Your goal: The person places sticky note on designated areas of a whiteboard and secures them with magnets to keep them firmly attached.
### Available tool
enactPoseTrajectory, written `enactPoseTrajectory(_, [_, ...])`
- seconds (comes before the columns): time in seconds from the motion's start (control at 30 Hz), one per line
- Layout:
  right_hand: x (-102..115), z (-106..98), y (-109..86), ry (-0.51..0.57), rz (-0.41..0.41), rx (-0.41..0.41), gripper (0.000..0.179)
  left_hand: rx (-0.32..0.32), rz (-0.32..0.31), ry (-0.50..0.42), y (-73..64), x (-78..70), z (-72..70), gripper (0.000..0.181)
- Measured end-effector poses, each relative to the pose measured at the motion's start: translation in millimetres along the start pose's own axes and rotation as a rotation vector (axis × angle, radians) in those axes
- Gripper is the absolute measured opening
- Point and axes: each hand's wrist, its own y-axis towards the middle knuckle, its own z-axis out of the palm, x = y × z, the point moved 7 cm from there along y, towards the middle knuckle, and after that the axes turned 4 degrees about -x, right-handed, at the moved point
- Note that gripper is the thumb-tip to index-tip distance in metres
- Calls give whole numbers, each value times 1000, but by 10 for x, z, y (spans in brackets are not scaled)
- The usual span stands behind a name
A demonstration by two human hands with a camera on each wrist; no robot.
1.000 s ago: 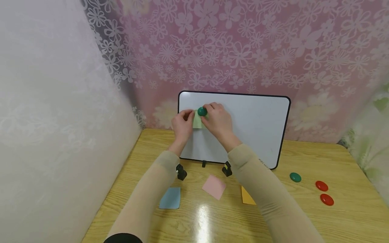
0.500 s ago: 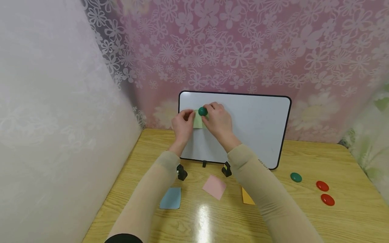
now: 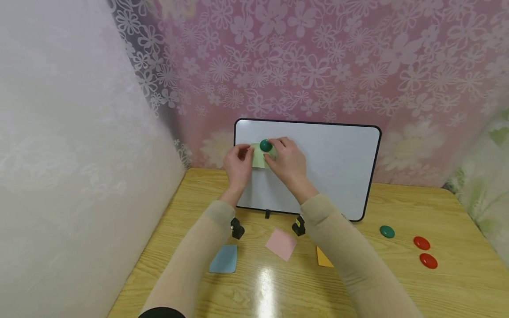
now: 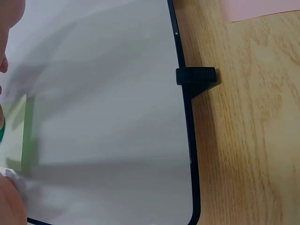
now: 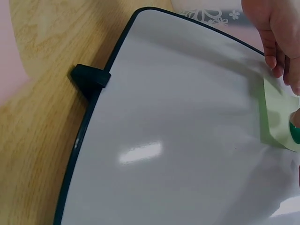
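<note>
A pale green sticky note lies against the upper left of the whiteboard, its lower edge standing off the surface in the right wrist view. My left hand pinches the note's left edge between thumb and index finger. On the note's upper part sits a round green magnet. The index finger of my right hand touches the magnet's right side, while the thumb is apart from it, lower over the note. In the right wrist view the magnet is partly hidden by a fingertip.
Blue, pink and orange notes lie on the wooden table; my right sleeve partly covers the orange one. Another green magnet and two red magnets lie at the right. A black foot supports the board's lower edge.
My right hand has shifted slightly right, its thumb and index finger easing off the green magnet, which stays on the note. The left hand has hardly moved.
</note>
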Motion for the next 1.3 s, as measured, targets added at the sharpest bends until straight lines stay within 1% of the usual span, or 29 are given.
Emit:
enactPoseTrajectory(0.13, [-48,24,-99,54,44,-1,43,-22,31,-22,-29,9,-14,16])
enactPoseTrajectory(0.2, [-69,34,-156,95,68,-5,43,-31,61,-42,-52,0,-24,15])
enactPoseTrajectory(0.3, [-99,48,-238,149,95,-16,42,-31,110,-67,-103,-17,-33,15])
enactPoseTrajectory(0.37, [-113,56,-285,169,101,-21,40,-20,128,-79,-143,-20,-30,16])
enactPoseTrajectory(0.6, [-162,86,-423,215,123,-32,34,33,99,-84,-298,48,-8,15])
enactPoseTrajectory(0.83, [-224,96,-548,266,183,-36,31,55,109,-93,-468,109,15,14])
enactPoseTrajectory(1.03, [-270,64,-680,306,196,-40,29,86,115,-104,-623,130,36,14])
enactPoseTrajectory(1.17, [-342,48,-804,309,208,-38,28,106,96,-108,-745,151,42,13])
enactPoseTrajectory(1.3, [-436,26,-939,309,222,-40,28,136,82,-126,-895,161,41,13])
